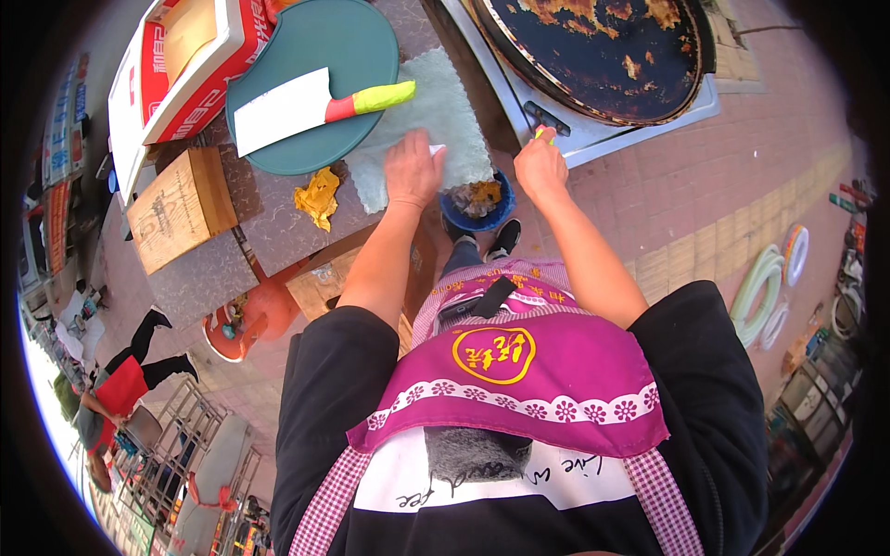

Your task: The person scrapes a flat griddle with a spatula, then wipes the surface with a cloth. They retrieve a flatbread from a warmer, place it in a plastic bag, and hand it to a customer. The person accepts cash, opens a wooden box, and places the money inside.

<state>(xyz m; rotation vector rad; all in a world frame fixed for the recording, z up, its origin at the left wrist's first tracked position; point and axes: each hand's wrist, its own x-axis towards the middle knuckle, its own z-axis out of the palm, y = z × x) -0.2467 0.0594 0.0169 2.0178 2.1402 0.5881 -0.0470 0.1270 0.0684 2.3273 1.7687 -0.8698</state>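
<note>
My left hand (415, 167) lies on a pale grey-green cloth (455, 115), fingers forward, with a bit of white material under its thumb side; whether it grips this is unclear. My right hand (541, 165) is closed around a small yellow-green handle (544, 134) beside the griddle's corner; the tool's far end is hidden. Beyond my left hand, a broad-bladed knife (285, 111) with a red and yellow-green wrapped handle lies across a round green board (327, 48). A crumpled yellow cloth (318, 198) rests on the stone-patterned tabletop (278, 236).
A round, crusted griddle (598, 55) sits on a metal stand (573, 149) at upper right. Below the cloth's edge is a blue waste bin (492, 221). A wooden box (182, 208), a red-and-white carton (198, 104) and an orange gas cylinder (271, 309) are at left. A person (118, 396) stands farther left.
</note>
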